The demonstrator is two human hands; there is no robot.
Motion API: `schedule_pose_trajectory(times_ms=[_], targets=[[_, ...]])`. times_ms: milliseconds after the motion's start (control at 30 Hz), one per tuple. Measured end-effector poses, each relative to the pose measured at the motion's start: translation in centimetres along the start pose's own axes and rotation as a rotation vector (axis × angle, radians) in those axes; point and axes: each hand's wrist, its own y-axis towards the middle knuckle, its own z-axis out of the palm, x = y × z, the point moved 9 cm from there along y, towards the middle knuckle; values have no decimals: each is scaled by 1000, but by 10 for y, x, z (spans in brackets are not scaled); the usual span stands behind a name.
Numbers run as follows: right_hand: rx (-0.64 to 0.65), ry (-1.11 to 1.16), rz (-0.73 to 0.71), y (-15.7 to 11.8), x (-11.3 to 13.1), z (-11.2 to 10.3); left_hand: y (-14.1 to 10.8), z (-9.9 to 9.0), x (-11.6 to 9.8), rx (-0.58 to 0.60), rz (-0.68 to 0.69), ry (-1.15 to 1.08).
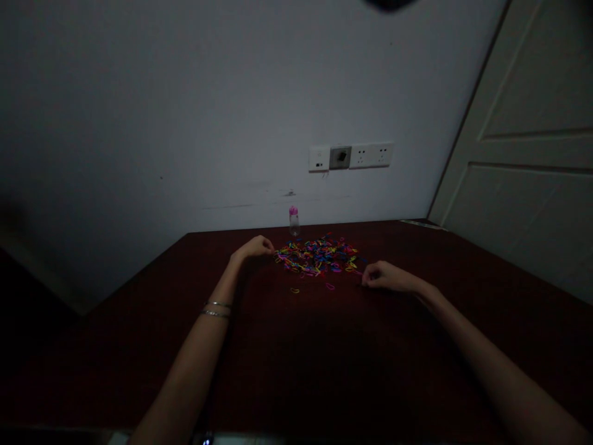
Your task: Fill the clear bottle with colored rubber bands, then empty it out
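A loose pile of small colourful rubber bands (319, 254) lies on the dark red table. My left hand (256, 246) rests at the pile's left edge, its fingers closed together at the nearest bands; whatever they pinch is too small to make out. On the right side, my right hand (385, 276) is closed too, with thumb and fingertips pressed together just off the pile. A pink strand reaches its fingertips, but I cannot tell whether it is held. In front of the pile lie a single yellow rubber band (295, 290) and a single pink rubber band (330, 286), apart from each other.
Behind the pile stands a small clear bottle (294, 227) with a pink top. The table (296, 352) meets a pale wall (185, 123) carrying a row of sockets (370, 156). A panelled door (528, 148) borders the right side. The light is dim.
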Motion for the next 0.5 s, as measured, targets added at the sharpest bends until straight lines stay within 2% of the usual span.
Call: schedule_pose_trajectory(times_ms=[67, 167, 300, 500], targets=[[9, 12, 9, -1, -3, -2, 1, 3, 5, 17, -19, -5], [-73, 26, 24, -3, -8, -15, 1, 7, 6, 22, -18, 7], [-191, 19, 76, -6, -19, -28, -1, 15, -6, 55, 21, 31], [-216, 30, 77, -6, -25, -27, 1, 39, -27, 184, 82, 109]])
